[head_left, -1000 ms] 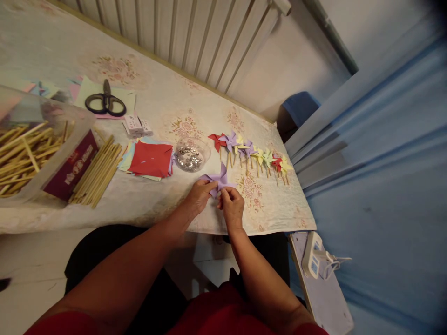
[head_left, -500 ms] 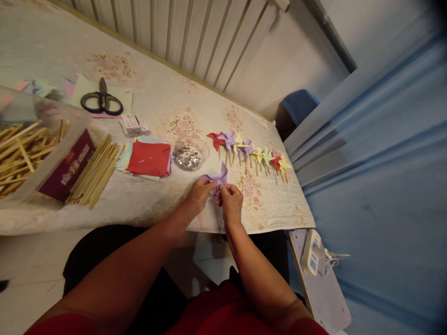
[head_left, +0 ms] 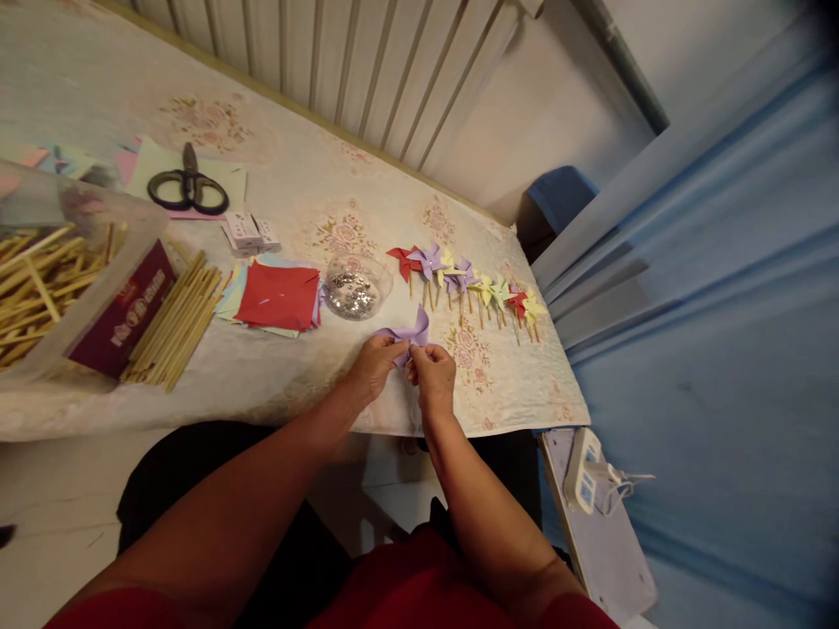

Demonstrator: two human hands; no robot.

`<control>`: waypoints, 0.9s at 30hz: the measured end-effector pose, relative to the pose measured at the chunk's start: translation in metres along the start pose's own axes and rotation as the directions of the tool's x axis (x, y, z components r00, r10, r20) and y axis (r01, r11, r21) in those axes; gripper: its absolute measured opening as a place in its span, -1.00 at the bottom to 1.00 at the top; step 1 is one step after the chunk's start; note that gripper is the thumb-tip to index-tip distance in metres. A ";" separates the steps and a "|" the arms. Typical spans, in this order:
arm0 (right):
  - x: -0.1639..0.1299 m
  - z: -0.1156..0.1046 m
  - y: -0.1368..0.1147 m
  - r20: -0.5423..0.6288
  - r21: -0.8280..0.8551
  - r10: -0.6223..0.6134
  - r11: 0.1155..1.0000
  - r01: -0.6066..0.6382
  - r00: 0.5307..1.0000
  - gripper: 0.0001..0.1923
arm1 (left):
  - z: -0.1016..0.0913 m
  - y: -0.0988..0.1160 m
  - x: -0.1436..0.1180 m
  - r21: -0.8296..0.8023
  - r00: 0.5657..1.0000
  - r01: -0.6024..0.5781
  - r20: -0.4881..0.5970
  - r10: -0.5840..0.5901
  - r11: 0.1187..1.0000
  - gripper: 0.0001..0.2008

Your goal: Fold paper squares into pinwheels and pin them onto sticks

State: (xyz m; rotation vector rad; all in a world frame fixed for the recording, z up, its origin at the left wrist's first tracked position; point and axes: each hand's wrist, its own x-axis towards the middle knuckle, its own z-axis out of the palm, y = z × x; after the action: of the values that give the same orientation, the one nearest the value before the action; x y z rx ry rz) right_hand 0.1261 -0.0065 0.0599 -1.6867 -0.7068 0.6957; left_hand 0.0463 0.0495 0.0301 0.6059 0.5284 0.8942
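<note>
A purple paper pinwheel [head_left: 415, 328] with curled blades is pinched between my two hands near the table's front edge. My left hand [head_left: 380, 362] grips its left side, fingers closed. My right hand [head_left: 433, 374] is closed at its lower middle; whether those fingertips also hold something small is hidden. Just beyond my hands stands a clear round dish [head_left: 357, 288] of small shiny metal pieces. Left of it lies a stack of cut paper squares with a red sheet [head_left: 279, 297] on top. Several finished pinwheels on sticks [head_left: 464, 278] lie in a row at the right.
At the left, a clear plastic container [head_left: 39, 349] holds many thin sticks, with a bundle of sticks [head_left: 176, 323] beside it. Black-handled scissors [head_left: 189, 188] rest on paper sheets, near small white boxes [head_left: 249, 232]. A power strip [head_left: 581, 472] sits on a stool [head_left: 613, 559] at right.
Both hands keep hold of the purple pinwheel in nearly the same place, with barely any finger movement. The view has shifted very slightly.
</note>
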 end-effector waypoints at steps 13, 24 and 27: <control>0.004 -0.001 0.004 -0.051 -0.019 0.001 1.000 -0.002 0.999 -0.78 | 0.000 0.001 -0.003 0.017 0.997 0.028 0.066 -0.029 0.999 -0.73; 0.001 -0.001 0.003 -0.047 -0.019 -0.015 1.000 0.014 0.999 -0.76 | 0.002 0.001 -0.003 0.033 0.999 0.001 0.045 -0.003 0.999 -0.76; 0.001 0.000 0.003 -0.047 -0.022 -0.014 1.000 0.013 0.999 -0.74 | 0.002 -0.001 -0.002 0.049 0.999 0.001 0.034 -0.003 0.999 -0.79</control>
State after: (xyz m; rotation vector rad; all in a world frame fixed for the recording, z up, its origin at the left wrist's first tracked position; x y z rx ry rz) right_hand 0.1269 -0.0068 0.0568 -1.7112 -0.6945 0.6392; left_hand 0.0470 0.0468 0.0314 0.6635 0.5213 0.8694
